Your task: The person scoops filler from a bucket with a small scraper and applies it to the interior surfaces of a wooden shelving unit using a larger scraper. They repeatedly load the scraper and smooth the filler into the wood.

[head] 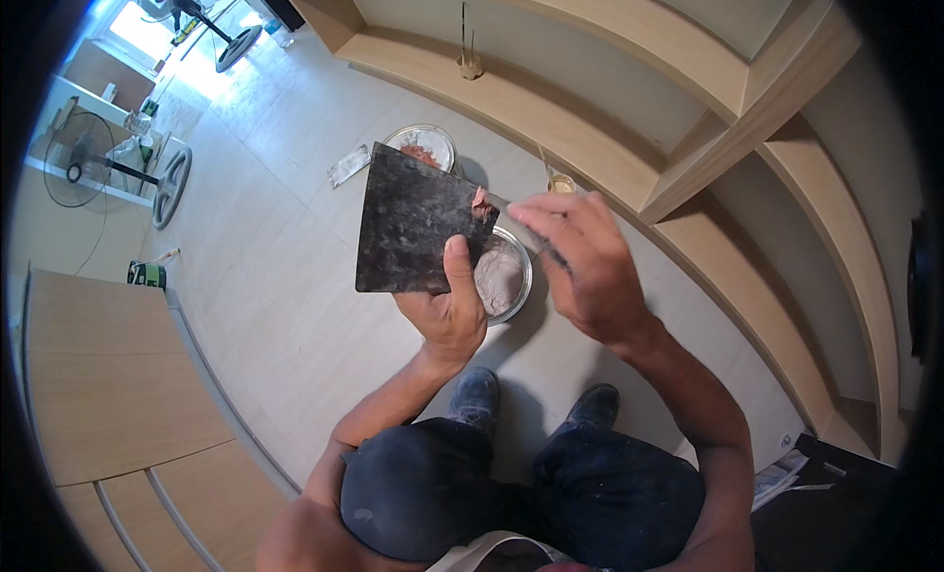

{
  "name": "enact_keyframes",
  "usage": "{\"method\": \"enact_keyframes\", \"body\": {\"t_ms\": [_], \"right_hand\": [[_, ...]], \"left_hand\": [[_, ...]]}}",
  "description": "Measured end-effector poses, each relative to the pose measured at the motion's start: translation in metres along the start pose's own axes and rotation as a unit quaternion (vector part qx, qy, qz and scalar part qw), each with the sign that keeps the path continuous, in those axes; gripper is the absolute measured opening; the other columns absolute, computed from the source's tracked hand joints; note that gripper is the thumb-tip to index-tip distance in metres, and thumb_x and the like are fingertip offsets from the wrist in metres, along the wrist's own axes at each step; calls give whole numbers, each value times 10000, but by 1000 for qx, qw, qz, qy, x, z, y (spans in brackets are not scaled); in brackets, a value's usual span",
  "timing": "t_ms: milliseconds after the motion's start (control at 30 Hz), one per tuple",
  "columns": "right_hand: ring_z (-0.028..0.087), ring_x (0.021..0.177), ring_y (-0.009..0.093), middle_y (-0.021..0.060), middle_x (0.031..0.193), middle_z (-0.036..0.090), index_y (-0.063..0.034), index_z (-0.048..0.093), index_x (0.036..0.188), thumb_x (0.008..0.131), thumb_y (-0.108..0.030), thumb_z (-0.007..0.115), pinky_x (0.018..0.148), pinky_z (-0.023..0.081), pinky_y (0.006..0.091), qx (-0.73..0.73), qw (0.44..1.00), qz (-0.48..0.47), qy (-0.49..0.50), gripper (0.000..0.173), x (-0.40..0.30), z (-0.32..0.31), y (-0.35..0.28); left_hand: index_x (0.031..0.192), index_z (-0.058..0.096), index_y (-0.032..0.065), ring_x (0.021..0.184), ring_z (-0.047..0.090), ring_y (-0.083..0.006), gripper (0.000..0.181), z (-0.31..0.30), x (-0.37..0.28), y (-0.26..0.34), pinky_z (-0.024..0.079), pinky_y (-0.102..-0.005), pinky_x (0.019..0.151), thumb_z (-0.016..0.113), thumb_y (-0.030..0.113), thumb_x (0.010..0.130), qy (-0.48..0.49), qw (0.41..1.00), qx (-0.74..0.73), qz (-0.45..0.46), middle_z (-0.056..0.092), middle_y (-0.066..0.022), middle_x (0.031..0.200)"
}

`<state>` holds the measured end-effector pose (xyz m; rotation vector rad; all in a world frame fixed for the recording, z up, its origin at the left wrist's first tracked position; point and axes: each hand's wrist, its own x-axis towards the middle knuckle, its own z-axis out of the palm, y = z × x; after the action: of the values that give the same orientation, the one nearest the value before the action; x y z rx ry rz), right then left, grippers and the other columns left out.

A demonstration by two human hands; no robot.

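My left hand (450, 299) grips a dark, smeared square board (413, 225) by its lower right side, with the thumb on top. Near the board's right corner sits a dab of pinkish-red paste (481, 202). Just right of that corner, my right hand (590, 262) holds a thin scraper (552, 253), blurred and mostly hidden by the fingers. Below the board, partly covered by it, stands a round tin (528, 277) with pale pinkish powder (500, 280). Behind the board's top edge is another round container (451, 140), holding white and reddish material.
A flat scraper blade (349, 166) lies on the tiled floor (273, 233). Curved wooden shelving (575, 137) runs along the right, with a small cup (470, 67) on it and another cup (562, 184) beside it. Fans (158, 177) stand at left; wooden panels (110, 395) line the near left.
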<state>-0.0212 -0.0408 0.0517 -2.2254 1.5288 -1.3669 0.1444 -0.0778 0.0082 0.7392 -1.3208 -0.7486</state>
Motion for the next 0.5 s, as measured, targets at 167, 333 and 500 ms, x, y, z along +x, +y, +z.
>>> {"method": "enact_keyframes", "body": {"t_ms": [167, 333, 500], "right_hand": [[617, 1028, 352, 148, 1155, 646, -12, 671, 1225, 726, 100, 619, 928, 521, 434, 0, 1000, -11, 10, 514, 0, -1, 1], [614, 1029, 356, 157, 1150, 644, -6, 669, 1225, 733, 100, 614, 924, 519, 439, 10, 1000, -8, -6, 506, -2, 2, -1], [612, 1029, 356, 153, 1151, 643, -4, 669, 1228, 727, 107, 618, 915, 518, 446, 12, 1000, -1, 5, 516, 0, -2, 2]], "left_hand": [[1335, 441, -20, 1096, 630, -182, 372, 2, 1, 2, 512, -326, 974, 625, 74, 1025, -3, 1000, -15, 6, 620, -141, 1234], [1342, 434, -16, 1097, 629, -182, 382, 6, 7, 1, 513, -327, 977, 626, 74, 1025, 0, 998, -66, 2, 614, -146, 1246], [1499, 311, -94, 1185, 647, -298, 515, 6, 8, 9, 525, -420, 1041, 506, -25, 1027, -40, 998, -55, 3, 584, -225, 1360]]}}
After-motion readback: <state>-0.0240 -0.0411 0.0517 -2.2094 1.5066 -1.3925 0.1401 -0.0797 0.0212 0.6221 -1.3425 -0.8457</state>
